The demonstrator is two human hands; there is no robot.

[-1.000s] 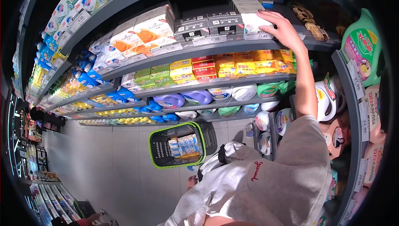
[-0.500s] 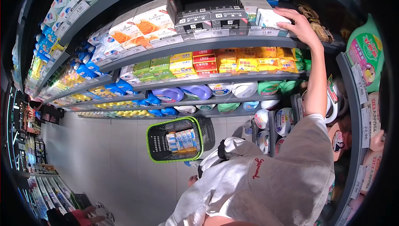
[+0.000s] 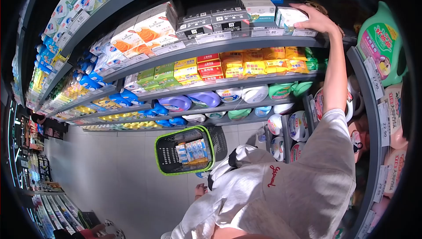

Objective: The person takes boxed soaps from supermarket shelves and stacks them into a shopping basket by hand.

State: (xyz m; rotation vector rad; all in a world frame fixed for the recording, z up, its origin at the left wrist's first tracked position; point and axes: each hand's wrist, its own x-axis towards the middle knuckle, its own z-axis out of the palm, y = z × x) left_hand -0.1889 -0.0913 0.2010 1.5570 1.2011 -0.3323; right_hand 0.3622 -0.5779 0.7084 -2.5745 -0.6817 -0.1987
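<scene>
My right hand (image 3: 317, 19) is closed round a white box (image 3: 291, 18) on the upper shelf, its fingers over the top and its thumb at the front right. Left of that box stands a stack of white and teal boxes (image 3: 256, 9), with black ROMANO boxes (image 3: 229, 20) beyond it. A price label reading 11.80 (image 3: 265, 32) is on the shelf edge below. Low beside my shirt, my left hand (image 3: 201, 190) hangs near the basket, its fingers curled; whether it holds anything is hidden.
A green-rimmed black basket (image 3: 160, 171) with several small boxes is on the floor. Yellow packs (image 3: 275, 66) fill the shelf below. Large detergent bottles (image 3: 380, 41) line the rack at the right. Part of another person (image 3: 97, 230) shows at the bottom left.
My right hand has shifted right along the shelf with the white box, which now stands apart from the stack of white and teal boxes.
</scene>
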